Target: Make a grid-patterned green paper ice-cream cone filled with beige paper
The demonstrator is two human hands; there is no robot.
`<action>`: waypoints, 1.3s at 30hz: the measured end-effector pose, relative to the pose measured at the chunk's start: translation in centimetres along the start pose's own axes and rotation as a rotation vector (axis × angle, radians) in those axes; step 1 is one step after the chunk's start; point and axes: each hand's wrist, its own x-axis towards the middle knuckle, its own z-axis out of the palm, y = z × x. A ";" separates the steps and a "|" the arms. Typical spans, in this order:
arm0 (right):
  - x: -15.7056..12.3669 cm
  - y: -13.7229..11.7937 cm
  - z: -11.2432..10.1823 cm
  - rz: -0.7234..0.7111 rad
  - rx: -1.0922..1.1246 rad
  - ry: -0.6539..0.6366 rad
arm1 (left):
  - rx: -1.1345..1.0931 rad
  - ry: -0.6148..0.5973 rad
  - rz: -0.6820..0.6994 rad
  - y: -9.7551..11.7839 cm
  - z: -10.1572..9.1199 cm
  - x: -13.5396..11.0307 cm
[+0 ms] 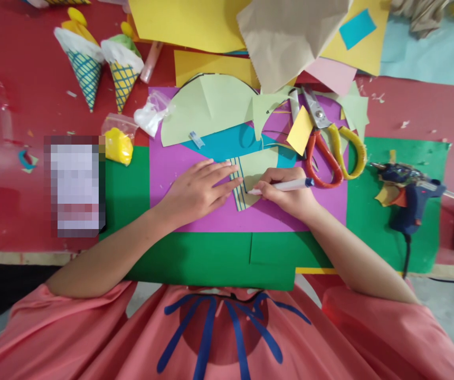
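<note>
A pale green paper piece (pixel 266 161) lies on the purple sheet (pixel 195 222), with several dark blue stripes along its left side. My left hand (pixel 201 192) rests flat at its left edge, fingers stretched over the striped part. In my right hand (pixel 288 192) is a white marker (pixel 294 184) with a dark blue end, its tip touching the green paper beside the stripes. Just behind lies a larger pale green paper shape (pixel 211 108), partly over a blue sheet (pixel 223 140).
Scissors with red and yellow handles (pixel 325 142) lie right of my right hand. A blue glue gun (pixel 411 203) rests on the green sheet (pixel 389 248). Two paper ice cream cones (pixel 82 66) lie at the back left, near bags of yellow clay (pixel 118 146) and white clay (pixel 148 119).
</note>
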 end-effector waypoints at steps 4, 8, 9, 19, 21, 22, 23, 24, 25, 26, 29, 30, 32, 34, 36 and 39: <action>0.0 -0.2 -0.1 0.044 0.054 -0.025 | -0.006 0.000 -0.001 0.0 0.0 0.0; 0.0 -0.1 -0.1 0.040 0.065 -0.010 | -0.014 -0.005 -0.004 0.0 0.1 0.0; 0.0 -0.1 0.0 0.032 0.055 -0.007 | -0.019 -0.007 -0.007 0.0 0.1 0.0; 0.0 -0.2 -0.2 0.023 0.000 -0.044 | -0.019 0.002 -0.013 0.0 0.1 0.0; 0.0 -0.3 -0.2 0.031 0.011 -0.068 | -0.015 0.005 -0.013 0.1 0.1 0.0; 0.0 -0.3 -0.2 0.040 0.026 -0.081 | -0.013 0.004 -0.011 0.1 0.0 0.0; 0.0 -0.3 -0.3 0.050 0.044 -0.088 | -0.011 0.000 -0.011 0.1 0.0 0.0; 0.0 -0.3 -0.3 0.061 0.061 -0.091 | -0.011 -0.006 -0.013 0.1 0.0 0.0; 0.0 -0.4 -0.2 0.069 0.074 -0.088 | -0.014 -0.011 -0.019 0.1 0.0 0.1; 0.0 -0.4 -0.2 0.073 0.080 -0.081 | -0.020 -0.017 -0.024 0.1 0.0 0.1; 0.0 -0.3 -0.1 0.063 0.056 -0.060 | -0.043 -0.024 -0.037 0.1 -0.1 0.1; 0.0 -0.3 -0.1 0.058 0.044 -0.059 | -0.050 -0.025 -0.038 0.1 -0.1 0.1; -0.1 -0.3 -0.1 0.048 0.027 -0.068 | -0.057 -0.027 -0.042 0.1 -0.1 0.1; -0.1 -0.3 -0.2 0.040 0.026 -0.087 | -0.057 -0.031 -0.045 0.1 -0.1 0.1; -0.1 -0.3 -0.2 0.024 0.026 -0.104 | -0.053 -0.032 -0.045 0.1 -0.1 0.1; -0.1 -0.4 -0.2 -0.009 0.014 -0.125 | -0.040 -0.028 -0.036 0.1 -0.1 0.1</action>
